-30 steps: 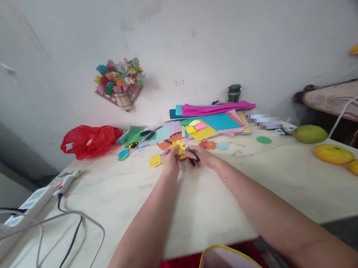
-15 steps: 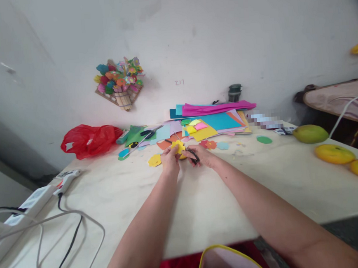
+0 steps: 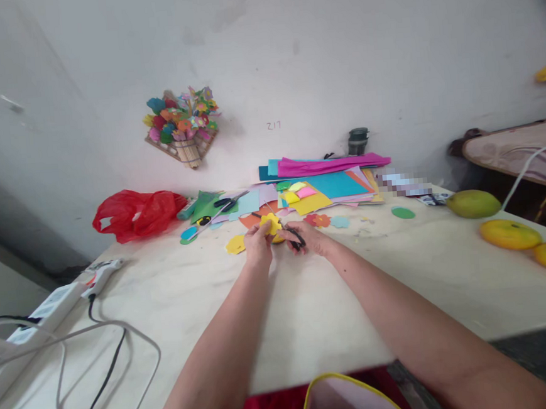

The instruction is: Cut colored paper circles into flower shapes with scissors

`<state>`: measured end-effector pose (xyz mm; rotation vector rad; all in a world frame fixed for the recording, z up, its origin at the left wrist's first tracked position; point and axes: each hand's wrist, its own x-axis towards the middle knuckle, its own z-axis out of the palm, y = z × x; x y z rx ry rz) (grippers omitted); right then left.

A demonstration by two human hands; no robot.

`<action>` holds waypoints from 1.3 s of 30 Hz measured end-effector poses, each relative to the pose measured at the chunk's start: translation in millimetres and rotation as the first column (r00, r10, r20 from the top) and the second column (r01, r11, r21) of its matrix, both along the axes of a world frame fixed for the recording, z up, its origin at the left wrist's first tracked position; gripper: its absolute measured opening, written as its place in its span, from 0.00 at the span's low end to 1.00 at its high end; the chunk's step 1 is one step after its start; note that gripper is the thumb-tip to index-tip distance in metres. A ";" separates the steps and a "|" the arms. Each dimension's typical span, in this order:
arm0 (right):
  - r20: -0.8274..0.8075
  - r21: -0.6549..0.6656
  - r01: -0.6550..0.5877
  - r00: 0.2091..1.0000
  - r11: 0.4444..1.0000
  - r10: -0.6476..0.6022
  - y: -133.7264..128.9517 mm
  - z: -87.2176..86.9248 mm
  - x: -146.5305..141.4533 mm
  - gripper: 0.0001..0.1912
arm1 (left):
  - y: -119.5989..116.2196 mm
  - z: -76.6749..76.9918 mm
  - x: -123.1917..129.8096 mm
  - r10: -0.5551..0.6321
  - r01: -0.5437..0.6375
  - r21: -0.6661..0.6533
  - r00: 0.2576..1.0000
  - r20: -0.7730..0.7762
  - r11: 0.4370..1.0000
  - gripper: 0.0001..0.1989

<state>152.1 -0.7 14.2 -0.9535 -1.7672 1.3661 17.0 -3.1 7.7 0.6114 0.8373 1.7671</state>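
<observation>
My left hand (image 3: 258, 242) pinches a yellow paper flower (image 3: 271, 222) with scalloped edges. My right hand (image 3: 311, 238) is closed around the dark handles of a pair of scissors (image 3: 296, 239). The scissors' blades point toward the flower's right edge; whether they touch it I cannot tell. Another yellow paper piece (image 3: 235, 244) lies on the table just left of my left hand. Beyond my right hand are red and orange paper flowers (image 3: 318, 220) and a light blue one (image 3: 339, 222).
Coloured sheets (image 3: 342, 186) are stacked against the wall, with dark-handled scissors (image 3: 225, 202) to their left. A red plastic bag (image 3: 139, 214) lies at back left. A power strip (image 3: 49, 310) with cables occupies the left; mangoes (image 3: 510, 234) sit at right. A green oval (image 3: 403, 212) lies nearby.
Both hands stay in almost the same place. The yellow flower and my left hand have shifted very slightly.
</observation>
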 end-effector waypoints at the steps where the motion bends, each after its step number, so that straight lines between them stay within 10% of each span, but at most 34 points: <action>1: 0.002 -0.002 -0.001 1.000 1.000 0.001 0.3 -0.3 0.3 0.14 | 0.0 0.0 0.0 -0.001 0.001 0.002 1.000 -0.003 1.000 0.12; 39: -0.009 -0.007 0.036 0.999 0.999 -0.036 -0.5 0.8 -2.8 0.13 | 0.0 0.0 0.5 0.001 -0.001 0.014 1.000 0.017 1.000 0.14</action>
